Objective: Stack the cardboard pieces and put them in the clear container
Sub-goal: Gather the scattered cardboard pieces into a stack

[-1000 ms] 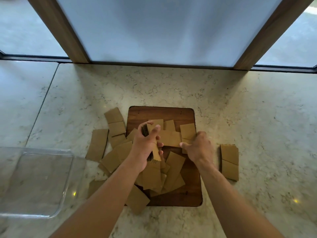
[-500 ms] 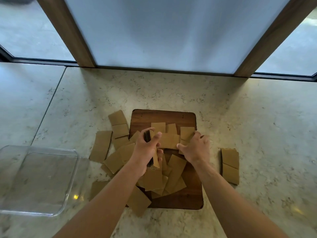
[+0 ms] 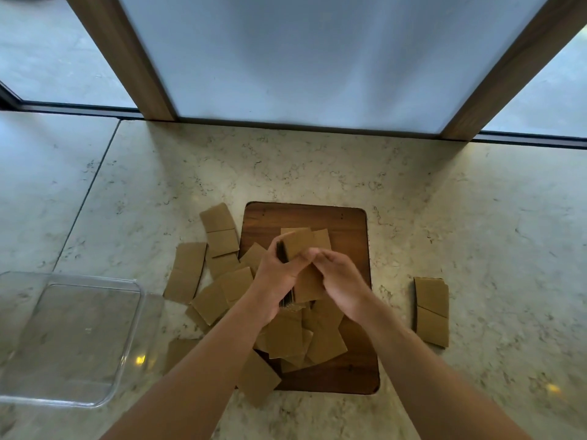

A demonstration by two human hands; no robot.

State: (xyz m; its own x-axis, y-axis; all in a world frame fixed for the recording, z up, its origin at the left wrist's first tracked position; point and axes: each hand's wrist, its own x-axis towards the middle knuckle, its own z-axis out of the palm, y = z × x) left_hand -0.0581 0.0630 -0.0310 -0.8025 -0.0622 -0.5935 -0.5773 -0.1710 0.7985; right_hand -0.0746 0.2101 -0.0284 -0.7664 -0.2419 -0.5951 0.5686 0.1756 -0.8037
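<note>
Head view shows the left hand [image 3: 279, 277] with its grip clamped on an edge-up stack of brown corrugated cardboard pieces [image 3: 297, 246], dark fluted edges visible beside the thumb. The right hand [image 3: 341, 285] presses a flat piece against the stack's right face; motion blur hides its fingers, so whether that grip is closed on the piece or only pushing it cannot be told.

Stack position: held above the dark wooden cutting board [image 3: 349, 230], not yet in the container.

Risk 1: fan-out. The stack is pinched near its middle only. If the added piece goes on skewed, the outer pieces are likely to splay and slide free.

Risk 2: drop onto the pile. Loose brown cardboard rectangles [image 3: 286, 336] lie overlapped directly under the hands. Dropped pieces would mix with them and need re-sorting.

Risk 3: missed pieces. More rectangles lie on the pale marbled stone table [image 3: 444, 192] left of the board [image 3: 187, 271], and two lie well apart on the right [image 3: 432, 309]. A growing stack may exceed what one hand can pinch before these are collected.

Risk 4: transfer. The clear square plastic container [image 3: 141, 300] sits at the far left, near the table edge. A misaligned stack could catch its rim or push the light container.
</note>
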